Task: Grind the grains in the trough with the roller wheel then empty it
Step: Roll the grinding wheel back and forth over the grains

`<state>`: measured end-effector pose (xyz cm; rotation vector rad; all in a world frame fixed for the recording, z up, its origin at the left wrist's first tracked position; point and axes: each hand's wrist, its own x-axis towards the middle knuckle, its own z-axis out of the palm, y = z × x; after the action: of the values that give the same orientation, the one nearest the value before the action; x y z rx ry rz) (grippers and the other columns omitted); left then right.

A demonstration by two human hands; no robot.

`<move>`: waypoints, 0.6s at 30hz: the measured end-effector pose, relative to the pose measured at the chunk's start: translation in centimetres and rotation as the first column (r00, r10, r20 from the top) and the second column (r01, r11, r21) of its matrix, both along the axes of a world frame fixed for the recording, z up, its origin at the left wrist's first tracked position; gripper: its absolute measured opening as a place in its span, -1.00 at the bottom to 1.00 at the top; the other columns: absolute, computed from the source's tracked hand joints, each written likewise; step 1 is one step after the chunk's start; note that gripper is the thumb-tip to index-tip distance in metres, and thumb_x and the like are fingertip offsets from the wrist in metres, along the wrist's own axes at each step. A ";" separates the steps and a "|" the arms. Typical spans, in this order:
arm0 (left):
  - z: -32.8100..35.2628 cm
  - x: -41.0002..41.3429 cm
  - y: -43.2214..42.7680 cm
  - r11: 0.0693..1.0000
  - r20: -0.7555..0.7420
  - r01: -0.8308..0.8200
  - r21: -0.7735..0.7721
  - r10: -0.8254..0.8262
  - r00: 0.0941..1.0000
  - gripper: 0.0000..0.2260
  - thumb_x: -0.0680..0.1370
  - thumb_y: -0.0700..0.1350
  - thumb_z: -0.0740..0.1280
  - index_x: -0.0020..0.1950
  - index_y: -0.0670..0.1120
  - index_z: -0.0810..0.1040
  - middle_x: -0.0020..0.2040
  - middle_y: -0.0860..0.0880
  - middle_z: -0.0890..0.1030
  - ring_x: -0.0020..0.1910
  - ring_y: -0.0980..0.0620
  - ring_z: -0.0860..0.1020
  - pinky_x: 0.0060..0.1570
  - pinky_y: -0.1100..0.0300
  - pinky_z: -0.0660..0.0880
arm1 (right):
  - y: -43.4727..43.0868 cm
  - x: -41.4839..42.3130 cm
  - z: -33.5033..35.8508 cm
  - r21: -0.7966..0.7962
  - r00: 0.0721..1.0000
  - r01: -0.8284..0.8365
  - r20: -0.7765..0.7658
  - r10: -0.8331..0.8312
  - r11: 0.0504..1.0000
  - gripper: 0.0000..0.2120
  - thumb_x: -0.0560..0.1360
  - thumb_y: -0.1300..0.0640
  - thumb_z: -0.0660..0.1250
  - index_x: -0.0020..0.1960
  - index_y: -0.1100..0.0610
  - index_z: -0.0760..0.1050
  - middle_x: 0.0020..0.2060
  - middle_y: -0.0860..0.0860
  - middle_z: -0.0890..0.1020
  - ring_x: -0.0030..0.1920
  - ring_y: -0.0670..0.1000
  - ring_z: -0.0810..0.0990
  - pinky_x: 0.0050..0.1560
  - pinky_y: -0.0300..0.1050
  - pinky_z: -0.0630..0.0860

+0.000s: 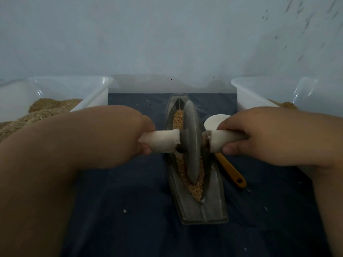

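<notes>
A grey metal boat-shaped trough (213,206) lies lengthwise on a dark blue cloth, filled along its groove with tan grains (194,190). A grey roller wheel (192,141) stands upright in the groove around the trough's middle. Its axle has white-wrapped handles on both sides. My left hand (130,134) is closed around the left handle (161,140). On the right handle (222,139), my right hand (259,136) holds on the same way.
A white plastic tub (96,93) with a heap of tan grain stands at the left. Another white tub (248,97) stands at the right, with a little grain inside. A scoop with a white bowl and yellow handle (232,173) lies right of the trough. A pale wall rises behind.
</notes>
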<state>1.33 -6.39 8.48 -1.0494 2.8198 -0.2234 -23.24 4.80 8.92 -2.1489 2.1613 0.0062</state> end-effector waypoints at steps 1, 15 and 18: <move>-0.1 -0.1 -0.2 1.000 -0.004 -0.009 0.004 0.009 1.000 -0.83 0.54 0.20 0.24 0.11 0.24 0.40 0.00 0.14 0.53 -0.01 0.13 0.50 -0.03 0.18 0.39 | -0.3 -0.1 -0.2 -0.014 1.000 -0.005 0.012 0.005 1.000 -0.79 0.43 -0.26 0.26 -0.01 -0.20 0.49 -0.19 -0.16 0.57 -0.18 -0.17 0.53 -0.16 -0.17 0.46; -4.5 -3.2 -4.4 0.965 -0.416 -0.162 -0.207 0.063 0.907 -0.72 0.58 0.01 0.27 0.28 0.04 0.46 0.14 -0.03 0.54 0.10 -0.09 0.51 0.17 -0.03 0.42 | -6.2 -1.2 -5.9 -0.548 0.990 0.106 -0.018 -0.138 0.830 -0.64 0.48 -0.03 0.40 0.27 -0.06 0.52 0.06 0.03 0.60 0.07 0.15 0.52 0.04 0.08 0.49; -2.7 -2.1 -3.4 0.984 -0.287 -0.133 -0.121 0.093 0.953 -0.76 0.53 0.11 0.32 0.17 0.10 0.50 0.03 0.02 0.54 0.01 -0.02 0.53 0.01 0.01 0.49 | -4.6 -0.8 -4.3 -0.440 0.997 0.051 -0.035 -0.074 0.896 -0.73 0.45 -0.09 0.40 0.14 -0.15 0.53 -0.07 -0.06 0.56 -0.01 0.05 0.52 -0.03 0.02 0.49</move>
<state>-0.78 -9.75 5.76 -1.3694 3.0144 -0.2846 -24.05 0.25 4.62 -2.3126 2.4511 -0.4844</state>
